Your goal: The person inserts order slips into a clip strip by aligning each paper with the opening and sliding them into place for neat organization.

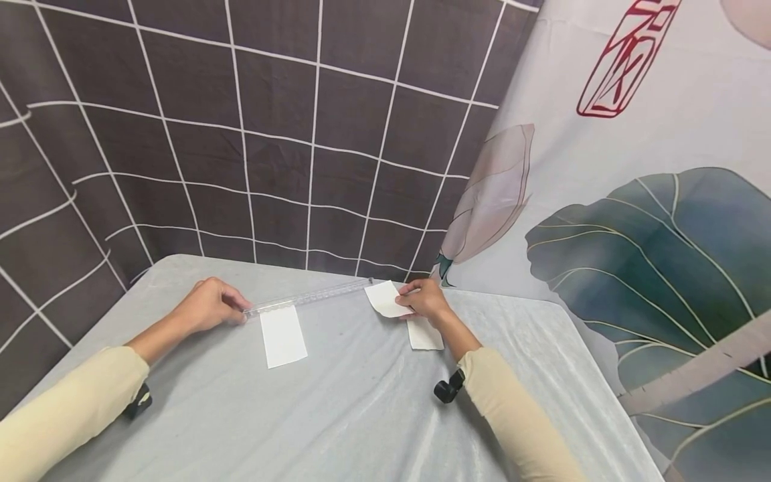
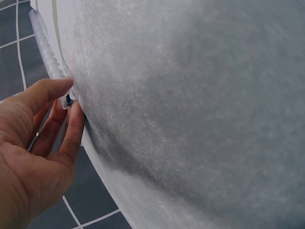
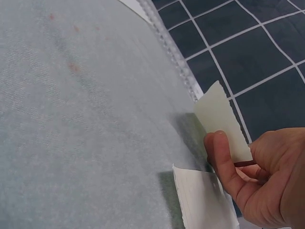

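Observation:
My left hand pinches the near-left end of a long clear plastic strip between thumb and fingers. Bumps run along the strip, and a small dark spot shows at the held end in the left wrist view. Just below it lies a white paper rectangle, its top edge meeting the strip. A second piece of white paper, with an uneven edge, is pinched in my right hand, tilted up from the cloth by the strip's far end. Partly beneath that hand lies another white paper piece.
A light grey cloth covers the table. Behind it hangs a dark curtain with a white grid, and at the right a white curtain printed with large leaves. Both wrists carry small black cameras.

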Tool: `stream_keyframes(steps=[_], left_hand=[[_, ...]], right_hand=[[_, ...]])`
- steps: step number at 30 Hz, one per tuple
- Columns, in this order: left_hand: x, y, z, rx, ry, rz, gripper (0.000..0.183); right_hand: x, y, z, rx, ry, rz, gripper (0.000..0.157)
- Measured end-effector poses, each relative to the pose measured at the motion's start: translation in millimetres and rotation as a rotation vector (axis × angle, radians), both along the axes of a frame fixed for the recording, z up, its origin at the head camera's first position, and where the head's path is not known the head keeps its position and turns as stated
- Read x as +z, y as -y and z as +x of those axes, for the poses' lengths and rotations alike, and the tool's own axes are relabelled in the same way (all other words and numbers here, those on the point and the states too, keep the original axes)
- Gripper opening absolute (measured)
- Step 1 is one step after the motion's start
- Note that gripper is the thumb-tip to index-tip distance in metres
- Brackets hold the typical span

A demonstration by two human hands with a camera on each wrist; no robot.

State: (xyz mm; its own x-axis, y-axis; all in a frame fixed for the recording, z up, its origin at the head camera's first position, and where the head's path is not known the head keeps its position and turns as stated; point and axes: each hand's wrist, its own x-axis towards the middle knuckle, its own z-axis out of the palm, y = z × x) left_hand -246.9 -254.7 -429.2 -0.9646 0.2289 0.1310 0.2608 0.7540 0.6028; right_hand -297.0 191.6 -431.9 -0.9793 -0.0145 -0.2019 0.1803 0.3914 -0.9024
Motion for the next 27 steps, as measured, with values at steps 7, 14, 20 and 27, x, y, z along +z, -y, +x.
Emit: stream_keyframes(steps=[7, 14, 20, 27], left_hand=[[-0.1, -0.3, -0.3, -0.006, -0.001, -0.006, 0.020], [0.0, -0.8, 1.4, -0.004, -0.003, -0.013, 0.019], [0.0, -0.8, 2.7, 0.003, -0.001, -0.015, 0.019], [0.6, -1.9, 0.9, 0.002, 0.003, -0.010, 0.019]], right_hand=[[-1.5, 4.3, -2.0, -0.007, 0.004, -0.013, 0.022], [-4.2, 7.2, -2.8, -0.010, -0.054, 0.098, 0.021], [-4.5, 8.9, -5.0, 0.002, -0.084, 0.151, 0.021], [-3.7, 10.7, -6.4, 0.001, -0.090, 0.169, 0.020]])
